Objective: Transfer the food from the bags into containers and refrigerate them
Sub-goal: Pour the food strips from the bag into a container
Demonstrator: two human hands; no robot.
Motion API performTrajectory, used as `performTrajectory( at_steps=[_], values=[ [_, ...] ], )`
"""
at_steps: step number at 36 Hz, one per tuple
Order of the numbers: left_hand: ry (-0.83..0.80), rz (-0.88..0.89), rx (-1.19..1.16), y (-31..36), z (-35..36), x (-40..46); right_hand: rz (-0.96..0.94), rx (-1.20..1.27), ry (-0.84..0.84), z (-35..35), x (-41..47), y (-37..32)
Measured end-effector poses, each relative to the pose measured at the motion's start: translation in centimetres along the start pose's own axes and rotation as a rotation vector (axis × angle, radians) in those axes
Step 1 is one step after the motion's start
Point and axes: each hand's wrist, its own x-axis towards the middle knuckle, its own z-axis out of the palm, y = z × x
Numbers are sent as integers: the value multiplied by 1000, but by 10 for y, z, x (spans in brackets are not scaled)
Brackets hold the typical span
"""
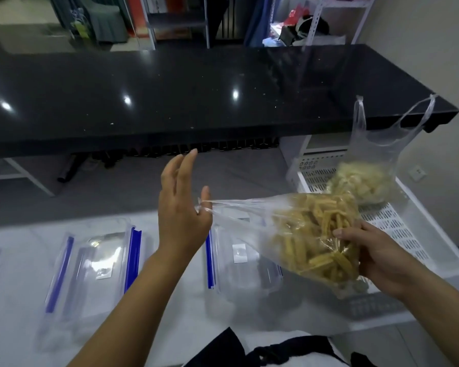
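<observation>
We cradle the limp, light bag of yellow sticks (316, 237) in our right hand (376, 256), fingers curled under its bulk; our left hand (182, 207), other fingers spread wide, hooks its knotted handles (203, 203).

readable text: none | white rectangular patch on clear plastic lid of left container (104, 271): blank, at 8 o'clock | white rectangular patch on clear plastic lid of middle container (239, 253): blank, at 6 o'clock | red packaging on white metal shelf (294, 15): at 1 o'clock, markings too blurred to read
</observation>
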Motion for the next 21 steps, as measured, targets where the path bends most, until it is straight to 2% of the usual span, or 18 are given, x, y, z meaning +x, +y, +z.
performTrajectory(
  at_steps=[7,18,21],
  values=[
    [-157,-121,23,-18,15,-10,4,-108,105,-3,3,-10],
    [-202,-184,-40,-37,30,-31,-26,-216,165,-6,1,-20],
    [-242,-313,-98,-40,31,-39,10,-259,147,-1,1,-17]
  ],
)
